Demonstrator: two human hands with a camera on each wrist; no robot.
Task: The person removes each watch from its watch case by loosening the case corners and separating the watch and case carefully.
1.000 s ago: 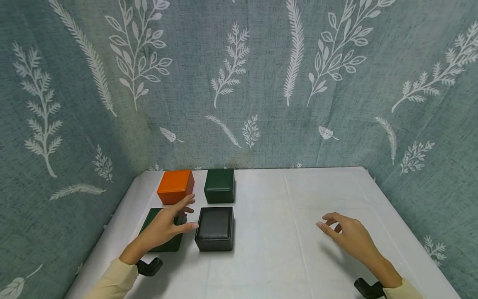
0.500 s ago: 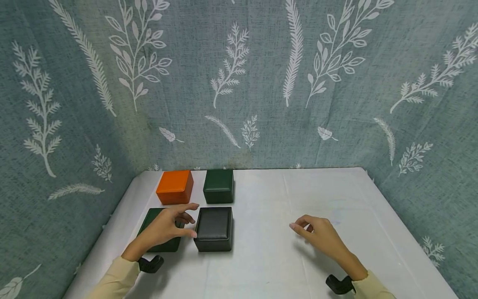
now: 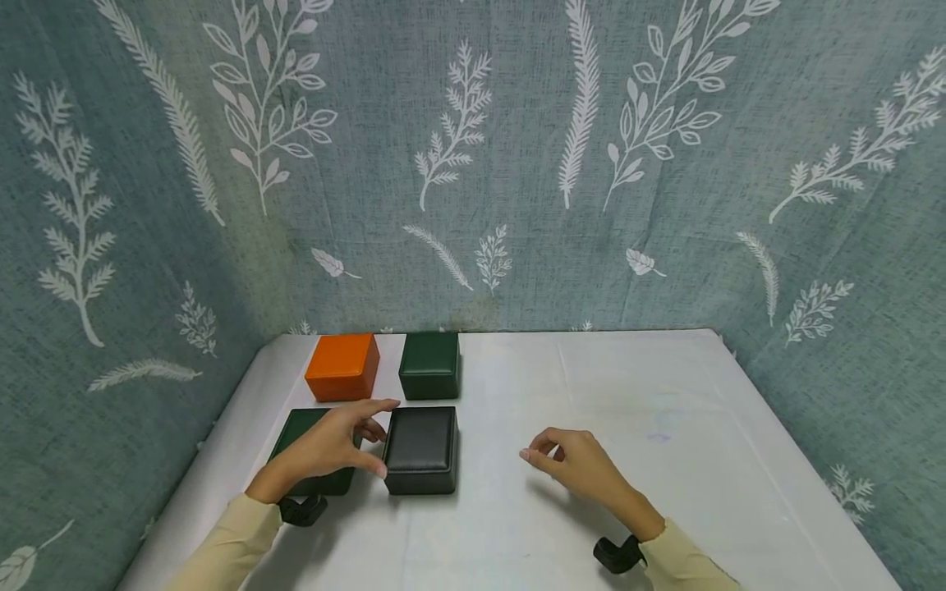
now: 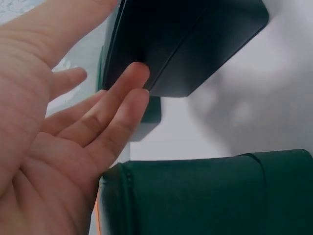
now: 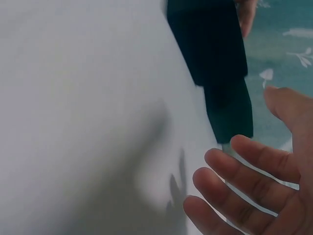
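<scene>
A black square box (image 3: 421, 450) with a padded lid sits on the white table, left of centre. My left hand (image 3: 332, 443) is at its left side, thumb near the front left corner and forefinger at the back left corner; whether they touch it I cannot tell. Under that hand and forearm lies a dark green box (image 3: 303, 427), partly hidden. In the left wrist view the left hand's fingers (image 4: 129, 105) are spread beside the black box (image 4: 166, 44). To the right of the black box, my right hand (image 3: 584, 466) hovers over the table with loosely bent fingers, holding nothing.
An orange box (image 3: 342, 367) stands at the back left, with another dark green box (image 3: 430, 366) to its right, behind the black one. The white table (image 3: 709, 460) meets a teal leaf-patterned cloth (image 3: 532, 164) at its back and sides.
My right hand has moved leftward over the table, closer to the black box. My left hand's forefinger has come down to the black box's back left corner. The boxes have stayed put.
</scene>
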